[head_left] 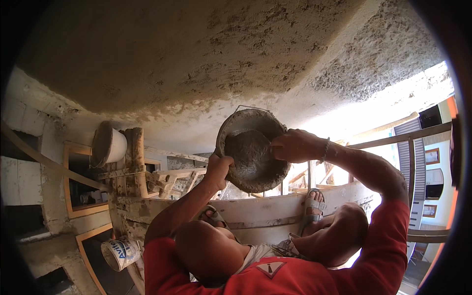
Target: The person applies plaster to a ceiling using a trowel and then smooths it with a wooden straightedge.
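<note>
Red shirt (314,278) nearest, left hand (219,170) and right hand (295,146) tightly grip the bucket (255,119) between them.

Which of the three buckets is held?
The mortar-smeared bucket, gripped by left hand, right hand at its rim; the blue-printed white bucket and plainer white tub are untouched.

Lower-left white pail (119,254), wooden plank (268,210), framed pictures (432,156) at right

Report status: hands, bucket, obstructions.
Left hand gripping bucket; right hand over opposite rim, grip unclear. Grey mix inside. Wire handle at far rim, away from both hands.
</note>
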Available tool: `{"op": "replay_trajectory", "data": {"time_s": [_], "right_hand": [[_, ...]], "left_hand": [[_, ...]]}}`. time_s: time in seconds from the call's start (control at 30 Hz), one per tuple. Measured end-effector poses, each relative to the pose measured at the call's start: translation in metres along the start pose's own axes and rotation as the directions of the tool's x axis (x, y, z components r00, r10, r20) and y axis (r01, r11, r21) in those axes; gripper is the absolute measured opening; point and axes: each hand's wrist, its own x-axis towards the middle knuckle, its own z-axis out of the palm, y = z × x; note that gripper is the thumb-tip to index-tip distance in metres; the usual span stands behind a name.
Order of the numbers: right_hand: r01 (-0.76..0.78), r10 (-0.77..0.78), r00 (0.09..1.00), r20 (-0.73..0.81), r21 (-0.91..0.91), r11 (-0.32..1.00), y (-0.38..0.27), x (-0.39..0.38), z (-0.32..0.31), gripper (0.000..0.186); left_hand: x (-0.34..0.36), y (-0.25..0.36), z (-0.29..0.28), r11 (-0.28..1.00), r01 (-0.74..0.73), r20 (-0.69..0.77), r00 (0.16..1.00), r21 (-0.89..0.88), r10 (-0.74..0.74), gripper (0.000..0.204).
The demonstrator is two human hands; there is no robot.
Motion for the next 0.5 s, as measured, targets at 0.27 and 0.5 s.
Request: {"op": "replay_trajectory", "data": {"time_s": [0.27, 0.5], "right_hand": [[-0.14, 0.162, 0.965, 0.208, -0.115, 0.983, 0.047, -0.013, 0.08, 0.015], [0.331, -0.337, 0.941, 0.009, -0.212, 0.919, 0.062, -0.049, 0.026, 0.015]], "left_hand": [[-0.005, -0.014, 0.055, 0.998, -0.024, -0.075, 0.997, -0.057, 0.019, 0.038], [-0.031, -0.026, 0.074, 0.993, -0.039, -0.265, 0.964, -0.109, 0.009, 0.027]]}}
